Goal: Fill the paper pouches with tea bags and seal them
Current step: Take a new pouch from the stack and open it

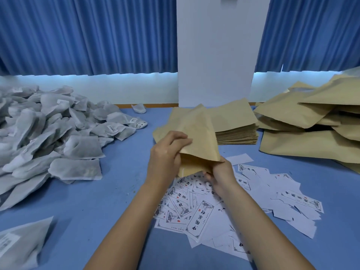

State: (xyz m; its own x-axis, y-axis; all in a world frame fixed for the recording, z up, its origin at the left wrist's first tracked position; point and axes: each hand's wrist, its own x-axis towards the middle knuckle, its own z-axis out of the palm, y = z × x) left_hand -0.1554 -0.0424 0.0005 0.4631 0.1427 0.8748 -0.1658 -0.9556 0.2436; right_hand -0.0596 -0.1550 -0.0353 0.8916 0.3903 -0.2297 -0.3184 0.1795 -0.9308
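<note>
Brown paper pouch (198, 133): I'm opening it, left hand (167, 151) and right hand (220, 172) pinching its mouth; grey tea bag (76, 169) probably next.

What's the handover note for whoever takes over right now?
Hands: left hand and right hand both grip one pouch at its open end, above the labels.
Supply: tea bags heaped at the left of the table; empty pouches in a flat stack behind the hands.
Done: bulkier pouches piled on the right, apparently filled.
Left: fill the held pouch and seal it; its contents are not visible.
</note>
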